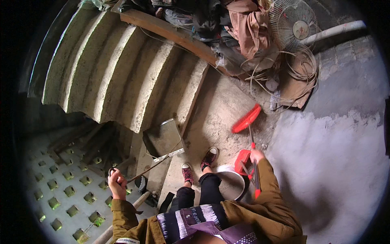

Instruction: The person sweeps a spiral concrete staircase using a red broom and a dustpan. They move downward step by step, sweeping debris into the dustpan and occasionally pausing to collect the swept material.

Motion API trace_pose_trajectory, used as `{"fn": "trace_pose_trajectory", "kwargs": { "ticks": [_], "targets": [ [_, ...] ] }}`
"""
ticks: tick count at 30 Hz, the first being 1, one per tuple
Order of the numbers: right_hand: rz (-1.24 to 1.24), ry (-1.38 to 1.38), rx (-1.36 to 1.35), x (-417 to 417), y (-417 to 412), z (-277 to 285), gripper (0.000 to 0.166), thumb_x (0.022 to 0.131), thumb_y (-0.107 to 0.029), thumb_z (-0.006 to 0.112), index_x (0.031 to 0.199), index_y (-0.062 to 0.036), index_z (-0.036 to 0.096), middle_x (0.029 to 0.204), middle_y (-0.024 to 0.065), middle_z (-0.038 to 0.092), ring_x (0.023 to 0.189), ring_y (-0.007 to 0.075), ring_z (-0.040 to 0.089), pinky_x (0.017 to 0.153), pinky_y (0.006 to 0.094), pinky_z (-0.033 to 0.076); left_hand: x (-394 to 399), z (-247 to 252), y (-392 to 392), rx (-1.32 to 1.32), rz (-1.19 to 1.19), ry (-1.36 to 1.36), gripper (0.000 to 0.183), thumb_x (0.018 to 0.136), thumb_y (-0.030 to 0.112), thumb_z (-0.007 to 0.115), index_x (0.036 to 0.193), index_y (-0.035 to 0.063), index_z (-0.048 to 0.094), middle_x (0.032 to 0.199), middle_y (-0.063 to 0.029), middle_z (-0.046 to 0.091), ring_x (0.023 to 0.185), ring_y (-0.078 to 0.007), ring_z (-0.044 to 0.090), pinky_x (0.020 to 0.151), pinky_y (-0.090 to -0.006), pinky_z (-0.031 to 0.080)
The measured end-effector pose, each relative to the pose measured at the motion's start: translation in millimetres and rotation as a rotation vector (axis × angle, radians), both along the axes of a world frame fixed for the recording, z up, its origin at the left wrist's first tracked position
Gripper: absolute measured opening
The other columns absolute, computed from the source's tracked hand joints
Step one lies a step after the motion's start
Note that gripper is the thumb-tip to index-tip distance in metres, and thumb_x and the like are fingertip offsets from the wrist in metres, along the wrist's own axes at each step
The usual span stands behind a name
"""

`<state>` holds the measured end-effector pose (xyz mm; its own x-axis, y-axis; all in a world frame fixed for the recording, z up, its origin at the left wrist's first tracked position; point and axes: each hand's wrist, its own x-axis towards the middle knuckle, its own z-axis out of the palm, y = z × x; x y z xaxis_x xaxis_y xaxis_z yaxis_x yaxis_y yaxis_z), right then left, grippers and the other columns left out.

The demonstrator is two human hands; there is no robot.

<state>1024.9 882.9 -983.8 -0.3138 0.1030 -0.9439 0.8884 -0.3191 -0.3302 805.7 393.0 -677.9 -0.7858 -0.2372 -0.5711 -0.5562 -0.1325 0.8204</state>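
My left hand (116, 184) is closed around the end of a thin dark rod (143, 172), the long handle of a square metal dustpan (167, 135). The dustpan lies over the landing's edge beside the lowest steps. In my right hand (258, 155) is the grey and red handle of a broom (257, 180). Its red bristled head (247, 119) points away from me above the concrete floor and looks slightly blurred. A second red brush (241, 160) with a grey handle is beside my right hand, over a round bucket (230, 183); whether I hold it too is unclear.
Curved concrete stairs (122, 70) rise at the left, bordered by a wooden plank (170, 33). Piled cloth (246, 24), a fan (294, 27) and coiled cable (301, 67) crowd the far side. A plastered wall (329, 158) stands right; a perforated block wall (70, 192) is left.
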Motion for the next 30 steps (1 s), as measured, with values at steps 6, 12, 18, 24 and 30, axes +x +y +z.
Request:
{"fn": "trace_pose_trajectory", "kwargs": {
  "ticks": [6, 12, 18, 24, 30],
  "targets": [
    [0.103, -0.017, 0.036, -49.9, -56.7, 100.3, 0.018, 0.074, -0.018, 0.038, 0.061, -0.0051, 0.039, 0.039, 0.0017, 0.035, 0.027, 0.0114, 0.031, 0.026, 0.0259, 0.025, -7.4, -9.3, 16.7, 0.017, -0.041, -0.002, 0.011, 0.069, 0.014, 0.043, 0.061, 0.0122, 0.035, 0.044, 0.0066, 0.024, 0.034, -0.002, 0.018, 0.029, -0.0162, 0.013],
    [0.094, 0.203, -0.119, -151.7, -60.8, -4.1, 0.026, 0.073, -0.023, 0.042, 0.053, -0.0056, 0.04, 0.038, 0.0019, 0.036, 0.03, 0.0129, 0.034, 0.03, 0.0263, 0.026, -34.4, -6.0, 35.3, -0.024, -0.11, 0.02, 0.015, 0.069, 0.015, 0.042, 0.057, 0.013, 0.032, 0.043, 0.0068, 0.022, 0.033, -0.0023, 0.017, 0.029, -0.0169, 0.012],
    [-0.19, 0.033, -0.037, -82.0, 4.9, 27.6, 0.026, 0.074, -0.023, 0.04, 0.053, -0.0073, 0.037, 0.038, 0.0017, 0.034, 0.027, 0.0116, 0.032, 0.026, 0.0244, 0.026, -24.5, -8.1, 13.6, 0.007, -0.029, 0.007, 0.016, 0.068, 0.018, 0.043, 0.057, 0.0137, 0.032, 0.043, 0.0067, 0.021, 0.033, -0.0029, 0.016, 0.029, -0.0171, 0.013],
    [-0.244, 0.091, -0.044, -102.8, -2.8, 37.5, 0.017, 0.072, -0.021, 0.044, 0.067, -0.0043, 0.041, 0.042, 0.0005, 0.036, 0.03, 0.0087, 0.033, 0.026, 0.0222, 0.027, -40.3, -20.7, 47.8, 0.004, -0.07, 0.012, 0.017, 0.069, 0.018, 0.042, 0.057, 0.014, 0.031, 0.043, 0.007, 0.021, 0.033, -0.0022, 0.016, 0.028, -0.0164, 0.012],
    [-0.58, 0.22, -0.333, -164.8, 47.5, 13.1, 0.024, 0.075, -0.027, 0.043, 0.071, -0.0041, 0.04, 0.048, -0.0037, 0.034, 0.033, 0.0033, 0.03, 0.03, 0.016, 0.027, -53.7, -12.6, 54.7, -0.048, -0.121, -0.011, 0.023, 0.068, 0.018, 0.044, 0.05, 0.0138, 0.029, 0.041, 0.0056, 0.022, 0.032, -0.004, 0.017, 0.029, -0.0186, 0.013]
  ]
}}
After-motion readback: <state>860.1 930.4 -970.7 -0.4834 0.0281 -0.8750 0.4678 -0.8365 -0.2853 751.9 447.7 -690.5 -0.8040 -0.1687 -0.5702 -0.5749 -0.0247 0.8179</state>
